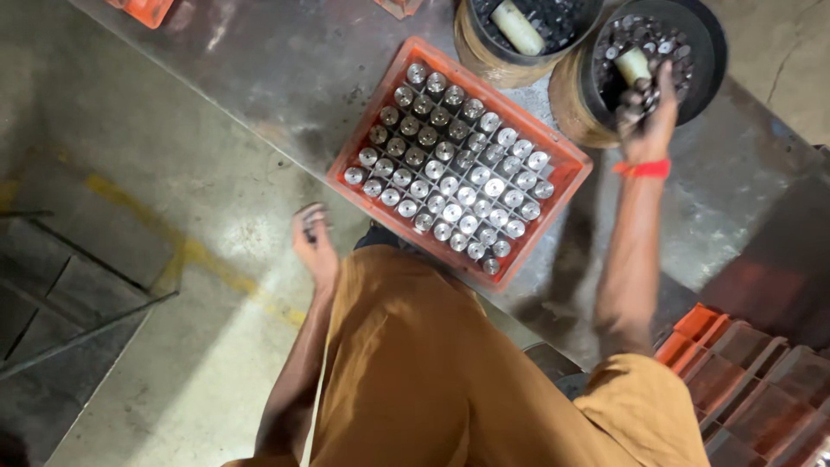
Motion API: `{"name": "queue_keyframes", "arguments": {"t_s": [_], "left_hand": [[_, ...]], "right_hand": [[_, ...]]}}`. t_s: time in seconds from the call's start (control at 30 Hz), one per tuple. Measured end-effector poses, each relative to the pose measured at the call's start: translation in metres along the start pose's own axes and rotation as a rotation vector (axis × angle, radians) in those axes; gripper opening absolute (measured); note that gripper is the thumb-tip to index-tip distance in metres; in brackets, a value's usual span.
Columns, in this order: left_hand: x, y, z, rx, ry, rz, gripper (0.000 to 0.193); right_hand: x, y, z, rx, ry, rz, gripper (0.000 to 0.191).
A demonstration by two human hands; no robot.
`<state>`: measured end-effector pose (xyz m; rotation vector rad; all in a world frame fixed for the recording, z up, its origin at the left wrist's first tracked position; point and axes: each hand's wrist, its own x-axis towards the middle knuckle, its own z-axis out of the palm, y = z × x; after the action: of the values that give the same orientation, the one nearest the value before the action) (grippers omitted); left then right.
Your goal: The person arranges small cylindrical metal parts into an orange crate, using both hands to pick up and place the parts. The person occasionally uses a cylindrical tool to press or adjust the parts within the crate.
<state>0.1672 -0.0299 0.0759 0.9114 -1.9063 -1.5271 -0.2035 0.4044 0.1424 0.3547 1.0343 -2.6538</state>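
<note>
Right hand (647, 121), red band at the wrist, reaching over the black tub (702, 52) at the far right of the metal table (259, 78); fingers closed round several small dark metal pieces (637, 97), the exact count not to be told; tub heaped with more of the same, a pale stubby cylinder (633, 64) lying among them; a second tub (484, 39) just beside it to the left, also holding dark pieces and another pale cylinder (517, 28); left hand (313, 238) hanging off the near edge of the table, fingers curled about something small and dark, blurred, so whether it truly grips cannot be told; orange crate (450, 62) between the hands on the table, divided into cells, most filled with short silver cylinders (471, 195) standing upright, long axis vertical, round end faces up; pieces judged steel, heavy for their size, rigid, smooth and likely oily, so best pinched across the round sides rather than by the ends; further orange trays (735, 380) at the near right; concrete floor (173, 285) with a yellow line below
</note>
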Motion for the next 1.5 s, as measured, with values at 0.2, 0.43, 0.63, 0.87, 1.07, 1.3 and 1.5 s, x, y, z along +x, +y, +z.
{"name": "queue_keyframes", "arguments": {"t_s": [0.2, 0.43, 0.63, 0.87, 1.07, 1.3, 1.5], "left_hand": [[-0.019, -0.018, 0.088, -0.751, -0.550, -0.670, 0.049], [-0.016, -0.022, 0.117, -0.714, -0.801, -0.399, 0.055], [0.024, -0.035, 0.096, -1.344, -0.915, -1.097, 0.047], [0.077, -0.045, 0.071, -1.228, -0.686, -1.238, 0.032], [0.124, -0.054, 0.030, -1.130, -0.685, -1.134, 0.034], [0.136, -0.073, 0.022, -1.390, -0.647, -1.065, 0.031], [0.125, -0.081, 0.024, -1.263, -0.574, -1.039, 0.039]], "right_hand": [[-0.110, 0.170, 0.059, 0.128, 0.061, 0.244, 0.010], [-0.200, 0.296, 0.150, -1.105, -0.133, -0.593, 0.011], [-0.201, 0.321, 0.189, -1.298, -0.134, -0.982, 0.007], [-0.173, 0.353, 0.184, -1.023, 0.188, -0.575, 0.018], [-0.148, 0.374, 0.147, -0.970, 0.224, -0.160, 0.025], [-0.145, 0.390, 0.138, -1.400, -0.311, -0.414, 0.009], [-0.123, 0.393, 0.159, -1.729, -0.224, -0.292, 0.017]]}}
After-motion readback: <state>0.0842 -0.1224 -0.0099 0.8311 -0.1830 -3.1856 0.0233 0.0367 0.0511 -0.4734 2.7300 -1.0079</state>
